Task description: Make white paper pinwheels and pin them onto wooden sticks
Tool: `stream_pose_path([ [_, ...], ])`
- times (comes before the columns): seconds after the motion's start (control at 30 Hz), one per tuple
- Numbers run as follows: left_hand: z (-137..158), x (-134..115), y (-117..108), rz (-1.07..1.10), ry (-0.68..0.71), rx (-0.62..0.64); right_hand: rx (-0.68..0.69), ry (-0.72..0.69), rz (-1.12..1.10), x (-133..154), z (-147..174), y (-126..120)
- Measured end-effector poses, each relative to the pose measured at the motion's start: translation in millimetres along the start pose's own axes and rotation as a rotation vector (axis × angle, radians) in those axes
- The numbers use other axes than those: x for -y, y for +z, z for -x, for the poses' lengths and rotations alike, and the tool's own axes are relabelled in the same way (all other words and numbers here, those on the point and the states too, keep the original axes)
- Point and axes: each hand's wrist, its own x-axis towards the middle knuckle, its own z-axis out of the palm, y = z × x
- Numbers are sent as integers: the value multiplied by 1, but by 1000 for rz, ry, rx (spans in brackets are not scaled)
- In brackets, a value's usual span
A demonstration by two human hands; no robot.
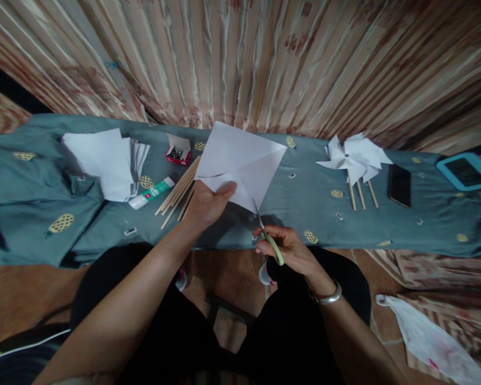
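My left hand [210, 202] pinches a white square sheet of paper [240, 152] by its near left side, thumb on top. The sheet has crease lines, and a slit runs in from its left corner. In my right hand [284, 246] is a pair of scissors [273, 247] with light green handles. Their blades point up at the paper's near corner; whether they touch it I cannot tell. Left of the paper lie several wooden sticks [179, 187], partly behind my left hand.
On the green cloth [304, 198] are a stack of white paper [108, 166], a glue tube [151, 193] and an open red box of small dark pins [178, 153]. Rightward lie paper pinwheels [355, 155] on sticks, a phone [400, 184] and a blue-framed device [467, 171]. A curtain [240, 64] hangs behind.
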Motion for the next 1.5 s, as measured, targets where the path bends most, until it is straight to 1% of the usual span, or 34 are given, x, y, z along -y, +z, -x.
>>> stream_pose_path([
  [0.2, 0, 5, 3, 42, 32, 35, -7, -24, -4, 2, 0, 1],
  [0.33, 0, 7, 4, 68, 8, 35, -12, -3, 2, 2, 0, 0],
  [0.47, 0, 7, 4, 60, 13, 51, -8, -3, -6, 0, 0, 0],
  [0.63, -1, 9, 4, 43, 36, 39, -9, -15, 28, -1, 0, -1],
  [0.87, 0, 13, 5, 88, 16, 63, -24, -30, 18, 2, 1, -2],
  [1.07, 2, 8, 4, 87, -13, 63, -21, -18, -49, 4, 2, 0],
  [1.3, 0, 7, 3, 56, -6, 43, -17, 42, -145, 5, 1, 1],
  [1.5, -3, 17, 2, -26, 63, 23, -13, 61, -148, 4, 1, -1],
])
